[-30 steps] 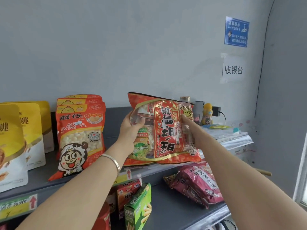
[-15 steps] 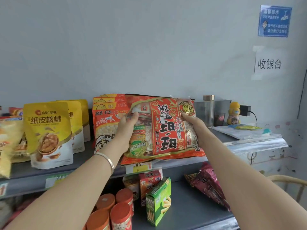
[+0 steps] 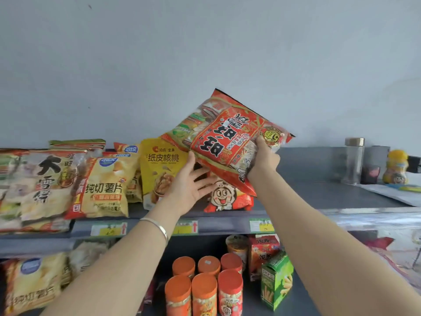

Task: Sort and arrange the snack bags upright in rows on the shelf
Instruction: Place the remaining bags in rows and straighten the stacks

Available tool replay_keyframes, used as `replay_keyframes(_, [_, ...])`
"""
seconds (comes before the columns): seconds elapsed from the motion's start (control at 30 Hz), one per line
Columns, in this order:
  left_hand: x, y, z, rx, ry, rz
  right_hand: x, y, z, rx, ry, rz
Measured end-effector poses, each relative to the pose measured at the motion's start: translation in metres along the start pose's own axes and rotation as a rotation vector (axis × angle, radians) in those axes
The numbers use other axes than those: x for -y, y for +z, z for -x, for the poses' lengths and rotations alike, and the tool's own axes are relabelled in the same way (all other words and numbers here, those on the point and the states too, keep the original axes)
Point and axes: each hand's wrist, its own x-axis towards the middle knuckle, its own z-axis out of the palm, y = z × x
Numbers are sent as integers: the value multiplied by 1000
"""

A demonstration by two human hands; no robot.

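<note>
My right hand (image 3: 262, 159) grips the lower right edge of a big red snack bag (image 3: 225, 137) and holds it tilted in the air above the upper shelf (image 3: 319, 195). My left hand (image 3: 189, 185) is open with its fingers spread. It touches the red bag's underside and lies in front of an orange bag with a cartoon face (image 3: 227, 197). A yellow walnut bag (image 3: 161, 172) stands upright just left of that hand. Further left stand yellow potato chip bags (image 3: 104, 185) and a large pale rice cracker bag (image 3: 38, 185).
The upper shelf's right part holds a glass jar (image 3: 353, 163), a yellow figurine (image 3: 396, 167) and papers (image 3: 391, 190). On the lower shelf stand several orange-lidded tubs (image 3: 205, 288), a green box (image 3: 276, 281), a red box (image 3: 263, 254) and chip bags (image 3: 34, 281) at the left.
The red bag has been lifted off the shelf and tilted up to the right. My left hand has let go of it and opened. The view has swung left.
</note>
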Motion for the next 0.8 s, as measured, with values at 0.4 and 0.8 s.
replay_keyframes(0.4, [-96, -160, 70, -382, 135, 221, -149, 151, 167, 235, 95, 78])
replay_keyframes(0.8, [-173, -333, 167, -730, 369, 132, -253, 242, 251, 224, -347, 779])
